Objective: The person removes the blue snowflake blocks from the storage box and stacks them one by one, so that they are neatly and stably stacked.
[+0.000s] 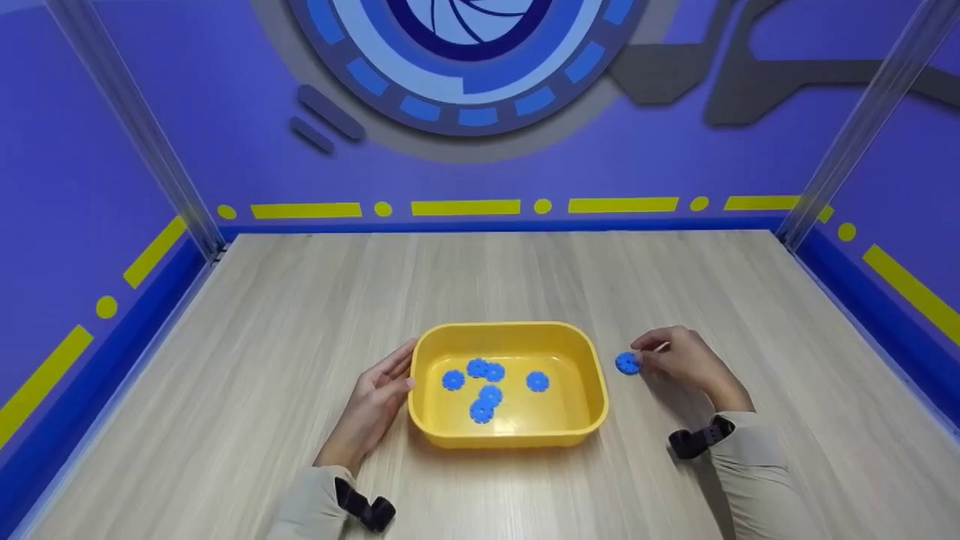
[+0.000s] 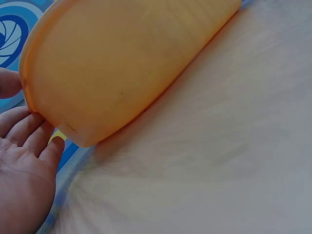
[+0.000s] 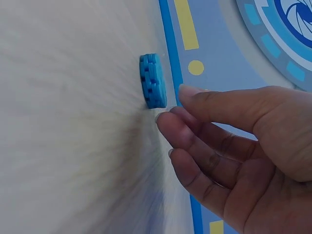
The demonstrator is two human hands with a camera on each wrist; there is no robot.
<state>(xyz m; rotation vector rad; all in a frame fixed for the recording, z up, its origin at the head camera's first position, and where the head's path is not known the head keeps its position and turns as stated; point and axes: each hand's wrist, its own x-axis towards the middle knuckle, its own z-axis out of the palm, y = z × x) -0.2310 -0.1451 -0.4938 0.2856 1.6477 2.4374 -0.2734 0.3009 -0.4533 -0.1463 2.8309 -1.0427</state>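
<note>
A yellow plastic bin [image 1: 510,441] sits on the wood-grain table, with several blue notched discs [image 1: 537,382] lying flat inside it. At its left end, my left hand [image 1: 371,397] rests against the outer wall, fingers extended; the left wrist view shows the fingertips [image 2: 36,127] touching the bin's wall [image 2: 122,73]. Right of the bin, a small stack of blue notched discs [image 1: 627,363] lies on the table. My right hand [image 1: 686,364] is just beside that stack, thumb and fingers loosely bent. In the right wrist view a gap shows between the fingertips and the stack [image 3: 153,81].
Purple-blue printed walls [image 1: 480,180] with yellow marks enclose the table [image 1: 315,300] at the back and both sides. Clear posts [image 1: 150,135] stand at the back corners. A black wrist camera [image 1: 365,507] is strapped over each sleeve.
</note>
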